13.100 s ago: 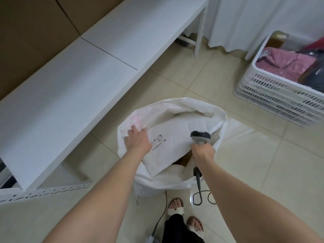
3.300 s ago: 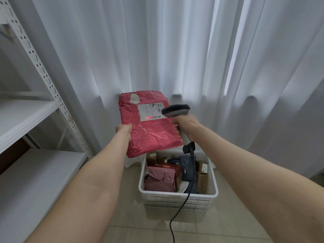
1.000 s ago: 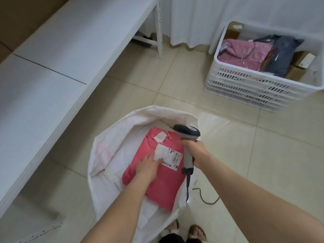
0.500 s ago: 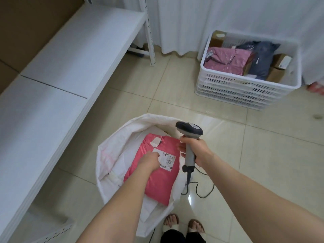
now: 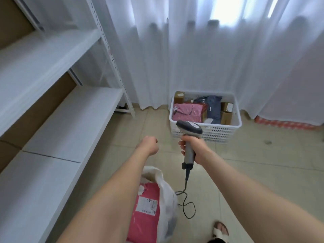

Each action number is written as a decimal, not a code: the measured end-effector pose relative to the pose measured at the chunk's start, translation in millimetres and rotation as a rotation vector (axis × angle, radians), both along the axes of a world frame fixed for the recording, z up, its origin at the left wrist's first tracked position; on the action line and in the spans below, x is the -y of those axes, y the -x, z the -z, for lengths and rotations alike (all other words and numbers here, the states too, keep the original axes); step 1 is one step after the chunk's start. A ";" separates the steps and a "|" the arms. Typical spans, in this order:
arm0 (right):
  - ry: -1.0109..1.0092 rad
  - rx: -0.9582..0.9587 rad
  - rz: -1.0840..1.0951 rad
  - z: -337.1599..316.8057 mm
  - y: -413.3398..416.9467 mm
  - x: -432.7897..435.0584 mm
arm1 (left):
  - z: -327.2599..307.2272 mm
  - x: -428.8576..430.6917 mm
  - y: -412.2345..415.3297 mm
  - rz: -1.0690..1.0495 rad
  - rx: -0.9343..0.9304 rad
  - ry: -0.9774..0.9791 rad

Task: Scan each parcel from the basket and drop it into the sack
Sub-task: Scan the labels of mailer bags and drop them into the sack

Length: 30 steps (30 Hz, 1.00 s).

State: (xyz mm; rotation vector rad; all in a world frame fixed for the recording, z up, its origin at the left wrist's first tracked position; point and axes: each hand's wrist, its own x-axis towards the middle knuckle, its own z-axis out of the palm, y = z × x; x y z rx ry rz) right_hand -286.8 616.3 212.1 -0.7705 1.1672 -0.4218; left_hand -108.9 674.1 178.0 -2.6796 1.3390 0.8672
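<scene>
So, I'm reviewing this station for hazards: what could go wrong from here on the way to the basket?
The scanner cable lies looped on the floor near the sandalled foot, so a step could snag it and jerk the barcode scanner in the right hand. The red parcel sits high in the sack and might slide out.

There is one camera, worn on the person's head. It looks forward and down, and its view is very wide. Both bare arms reach in from the bottom. The left hand (image 5: 149, 143) and the right hand (image 5: 192, 146), gripping the barcode scanner (image 5: 189, 127), are in the middle. The sack (image 5: 166, 190) is close, right below. The basket (image 5: 239, 120) is farther ahead, by the curtain (image 5: 192, 58). The shelves (image 5: 70, 123) run along the left.
</scene>
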 end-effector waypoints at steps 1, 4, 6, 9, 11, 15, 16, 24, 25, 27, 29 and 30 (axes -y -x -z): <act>-0.003 0.015 0.009 -8.2 5.3 14.2 | -10.6 17.3 3.4 0.012 0.014 0.013; -0.008 0.048 0.022 -30.0 23.4 63.9 | -35.3 74.1 14.0 0.027 0.045 0.042; 0.004 0.068 0.027 -38.1 37.3 101.6 | -47.8 114.1 22.8 0.021 0.051 0.067; -0.050 0.112 0.076 -42.4 60.9 162.0 | -61.6 171.7 41.8 0.001 0.058 0.096; -0.092 0.137 0.117 -43.4 74.3 199.5 | -66.2 205.1 55.9 0.003 0.057 0.106; -0.156 0.157 0.205 -35.0 84.0 256.6 | -62.3 262.8 72.5 0.014 0.045 0.115; -0.170 0.159 0.211 -31.1 83.0 269.2 | -60.4 276.8 74.2 0.016 0.043 0.113; -0.212 0.078 0.225 17.3 54.5 393.5 | -10.7 401.0 52.9 0.030 -0.027 0.069; -0.226 0.066 0.225 26.5 47.7 411.7 | 0.5 418.9 45.5 0.035 -0.042 0.053; -0.244 0.034 0.222 47.1 31.3 449.3 | 24.0 457.5 28.3 0.037 -0.059 0.020; -0.236 -0.017 0.217 71.3 11.8 491.5 | 51.5 498.2 9.4 0.034 -0.062 -0.005; -0.238 -0.048 0.214 85.0 3.1 509.3 | 65.3 515.3 1.3 0.034 -0.064 -0.026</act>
